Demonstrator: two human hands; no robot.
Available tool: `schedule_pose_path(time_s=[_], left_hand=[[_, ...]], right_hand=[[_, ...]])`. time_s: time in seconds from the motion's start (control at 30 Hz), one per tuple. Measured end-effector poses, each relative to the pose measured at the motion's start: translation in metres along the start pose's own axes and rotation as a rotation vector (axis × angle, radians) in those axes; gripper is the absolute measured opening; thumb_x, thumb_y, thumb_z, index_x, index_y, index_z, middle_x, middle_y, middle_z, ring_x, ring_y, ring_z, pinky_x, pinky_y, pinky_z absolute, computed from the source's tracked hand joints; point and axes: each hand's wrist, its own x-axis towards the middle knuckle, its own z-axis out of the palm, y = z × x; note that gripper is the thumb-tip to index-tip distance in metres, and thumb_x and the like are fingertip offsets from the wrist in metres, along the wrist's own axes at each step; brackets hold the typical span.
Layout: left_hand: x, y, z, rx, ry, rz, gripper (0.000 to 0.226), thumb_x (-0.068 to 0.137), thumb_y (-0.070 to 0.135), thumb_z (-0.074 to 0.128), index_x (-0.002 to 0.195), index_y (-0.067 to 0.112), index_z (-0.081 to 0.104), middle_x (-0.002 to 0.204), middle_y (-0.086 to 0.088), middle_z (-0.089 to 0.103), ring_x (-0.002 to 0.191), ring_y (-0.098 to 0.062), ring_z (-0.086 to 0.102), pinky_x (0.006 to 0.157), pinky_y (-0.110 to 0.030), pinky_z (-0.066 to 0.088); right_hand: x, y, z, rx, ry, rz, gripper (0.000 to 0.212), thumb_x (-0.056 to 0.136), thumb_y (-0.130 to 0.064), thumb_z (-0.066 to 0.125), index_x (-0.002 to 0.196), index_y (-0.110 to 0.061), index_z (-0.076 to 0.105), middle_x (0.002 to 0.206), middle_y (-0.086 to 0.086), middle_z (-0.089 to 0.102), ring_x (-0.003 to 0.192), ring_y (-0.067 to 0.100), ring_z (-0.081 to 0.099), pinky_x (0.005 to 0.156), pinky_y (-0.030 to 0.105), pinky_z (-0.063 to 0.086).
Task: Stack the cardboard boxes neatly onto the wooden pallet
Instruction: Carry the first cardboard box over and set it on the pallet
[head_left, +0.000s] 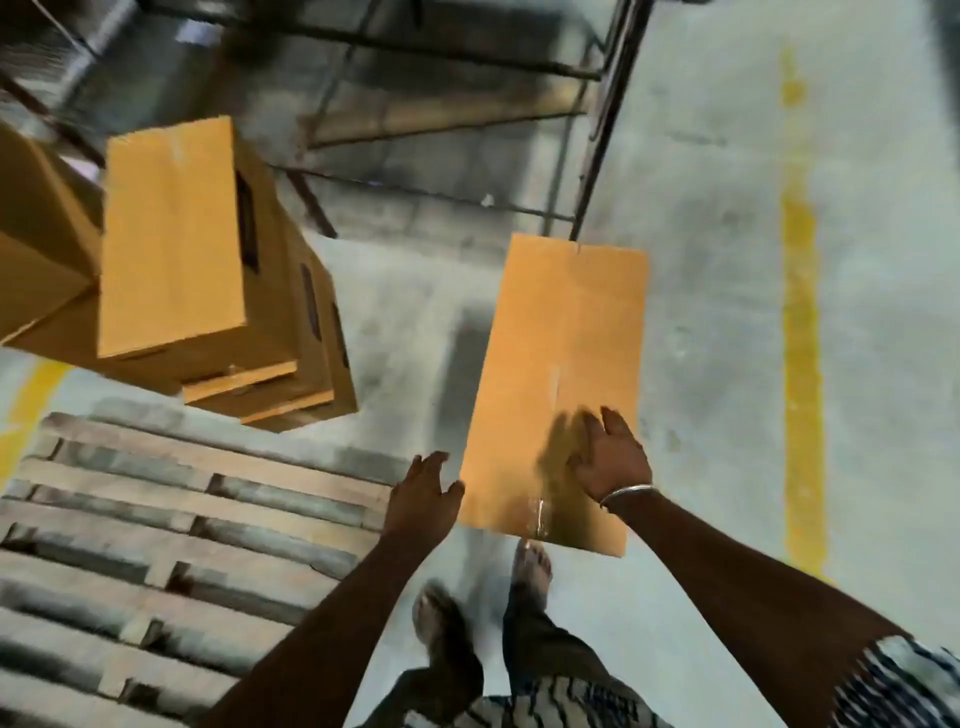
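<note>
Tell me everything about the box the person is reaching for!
The lone cardboard box is plain orange-brown, closed, with a taped seam along its top. It stands on the grey concrete floor, right of the wooden pallet. The right hand hangs over its near end; the left hand is beside its left edge.

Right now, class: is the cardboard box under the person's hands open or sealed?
Sealed, as far as the top shows: the cardboard box has its flaps flat and closed, with shiny tape along the middle seam.

Matt cardboard box (561, 364), rough wooden pallet (171, 519)
</note>
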Motion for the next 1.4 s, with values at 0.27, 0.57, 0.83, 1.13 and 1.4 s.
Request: schedule_pose_path(time_s=[0.27,0.57,0.83,1.13,1.4], left_hand=[[0.071,-0.017,0.024,-0.172,-0.175,-0.211,0.066,0.097,0.033,0.057,0.154,0.020,0.028,0.155,-0.009,0.037,0.139,-0.029,0.039,0.110,-0.037,0.034],[0.147,-0.064,0.075,-0.587,-0.385,-0.305,0.066,0.057,0.058,0.076,0.115,0.030,0.066,0.117,-0.001,0.070,0.114,-0.030,0.062,0.107,-0.051,0.041],[0.134,-0.084,0.016,-0.512,-0.268,-0.168,0.061,0.059,0.049,0.078,0.117,0.043,0.063,0.111,-0.006,0.069,0.100,-0.025,0.068,0.093,-0.048,0.053],[0.033,-0.025,-0.094,-0.658,-0.284,0.012,0.047,0.082,0.004,0.073,0.124,0.021,0.056,0.108,0.003,0.067,0.105,-0.022,0.064,0.084,-0.021,0.052],[-0.044,-0.019,-0.112,-0.796,-0.111,0.006,0.077,0.061,0.033,0.076,0.133,0.024,0.049,0.116,0.003,0.064,0.103,-0.019,0.062,0.086,-0.038,0.051]], right_hand=[[0.006,0.044,0.045,0.645,0.024,0.627,0.087,0.087,-0.036,0.070,0.153,-0.007,0.023,0.153,0.022,0.034,0.136,0.039,0.041,0.108,0.042,0.036],[0.005,0.027,0.088,0.907,0.030,0.873,0.071,0.072,-0.061,0.073,0.128,-0.022,0.054,0.115,0.001,0.063,0.110,0.030,0.060,0.099,0.039,0.048],[-0.030,-0.016,0.075,1.112,0.104,0.753,0.083,0.058,-0.067,0.083,0.123,-0.020,0.064,0.114,0.000,0.071,0.102,0.024,0.067,0.097,0.045,0.053],[-0.095,-0.067,0.030,1.238,0.115,0.559,0.059,0.074,-0.035,0.084,0.121,-0.004,0.066,0.105,0.008,0.073,0.092,0.023,0.071,0.078,0.033,0.057],[-0.121,-0.067,-0.023,1.247,0.087,0.251,0.105,0.025,-0.066,0.092,0.111,-0.011,0.068,0.100,0.005,0.077,0.088,0.024,0.075,0.078,0.037,0.059]])
